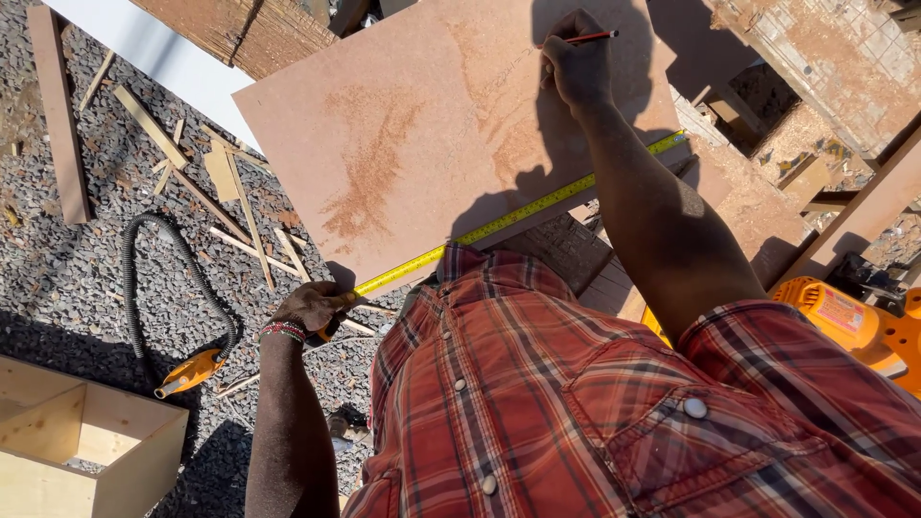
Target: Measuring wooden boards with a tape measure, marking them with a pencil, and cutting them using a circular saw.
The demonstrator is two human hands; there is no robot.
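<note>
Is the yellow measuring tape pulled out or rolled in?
Pulled out. The yellow tape runs along the board edge from the left hand toward the right arm; the right hand holds a red pencil.

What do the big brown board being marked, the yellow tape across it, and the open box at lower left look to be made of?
The flat brown board looks like fibreboard or hardboard: smooth, matt, no grain, dusted with sawdust. The yellow measuring tape seems to be painted steel, thin, straight and marked with ticks. The pale open box appears to be raw plywood or softwood, unfinished, with visible grain.
</note>
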